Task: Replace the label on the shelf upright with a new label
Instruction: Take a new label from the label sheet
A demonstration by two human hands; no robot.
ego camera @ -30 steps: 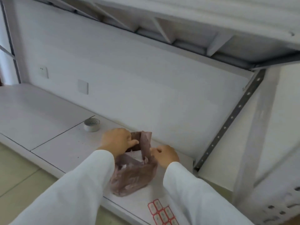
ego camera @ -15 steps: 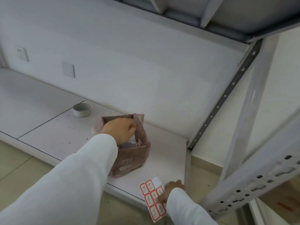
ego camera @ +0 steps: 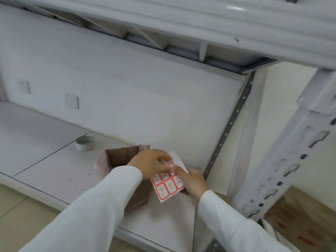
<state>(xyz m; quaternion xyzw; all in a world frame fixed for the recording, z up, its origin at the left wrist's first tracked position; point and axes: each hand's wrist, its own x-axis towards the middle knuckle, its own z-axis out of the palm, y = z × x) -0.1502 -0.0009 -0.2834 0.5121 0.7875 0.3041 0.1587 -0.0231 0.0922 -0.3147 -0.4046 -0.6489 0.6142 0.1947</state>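
Observation:
A sheet of red-bordered labels [ego camera: 168,186] with handwritten numbers is held up above the shelf board [ego camera: 60,171]. My right hand [ego camera: 193,180] grips the sheet from its right edge. My left hand [ego camera: 149,165] pinches a label at the sheet's upper part. The near shelf upright [ego camera: 291,157], white with slotted holes, stands at the right. A thinner perforated rear upright [ego camera: 231,122] runs by the wall. Any label on the uprights is not visible.
A brownish open bag [ego camera: 123,157] sits on the shelf board behind my left hand. A roll of tape [ego camera: 85,143] lies further left. The upper shelf [ego camera: 181,20] hangs overhead. A cardboard box [ego camera: 301,220] lies on the floor at right.
My right hand lifted the label sheet from the shelf's front edge up to chest height. My left hand left the bag and came to the sheet's top.

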